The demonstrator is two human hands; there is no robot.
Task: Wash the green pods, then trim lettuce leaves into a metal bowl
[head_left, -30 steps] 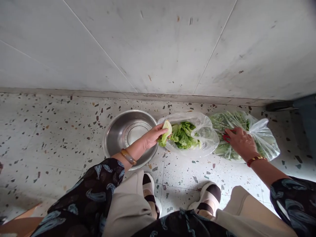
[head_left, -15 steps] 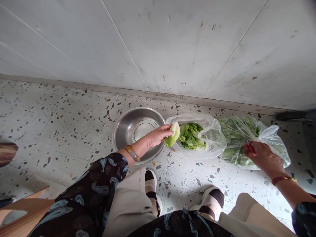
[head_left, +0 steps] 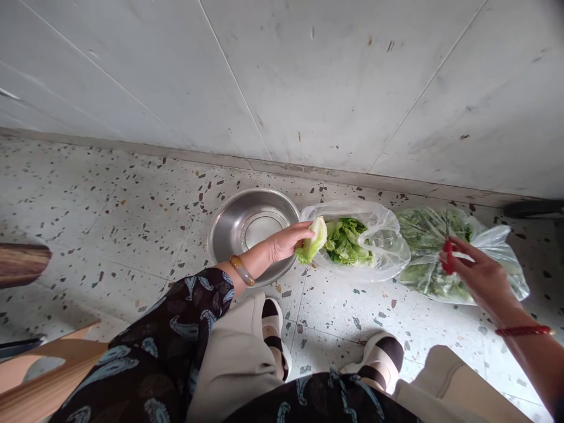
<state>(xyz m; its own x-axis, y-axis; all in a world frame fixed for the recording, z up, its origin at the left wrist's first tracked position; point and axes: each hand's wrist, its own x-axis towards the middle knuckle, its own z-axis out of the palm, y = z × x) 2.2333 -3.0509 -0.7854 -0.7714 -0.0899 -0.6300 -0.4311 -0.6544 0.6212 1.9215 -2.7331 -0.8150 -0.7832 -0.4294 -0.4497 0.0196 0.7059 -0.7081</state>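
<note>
Pinched in the fingers of my left hand (head_left: 286, 242) is a small piece of lettuce (head_left: 312, 242), pale at its base and green at the leaf edge. It hangs between a steel basin (head_left: 220, 220) and an open clear plastic bag (head_left: 388, 249) with more lettuce leaves (head_left: 348, 241) in it. My right hand (head_left: 484, 279) grips red-handled scissors (head_left: 448, 255), their blades pointing away from me. The scissors are over a second plastic bag (head_left: 423, 276), which is full of greens and gathered at its right end.
A pale wall (head_left: 308, 88) rises behind the basin and bags. My shoes (head_left: 379, 358) stand on the speckled floor (head_left: 132, 217). At left are a dark wooden piece (head_left: 24, 264) and a light wooden piece (head_left: 53, 382); a dark object (head_left: 533, 208) lies at far right.
My right hand has turned and drawn slightly right, so the scissor blades now show, pointing at the wall. My left hand still holds the lettuce piece in nearly the same place.
</note>
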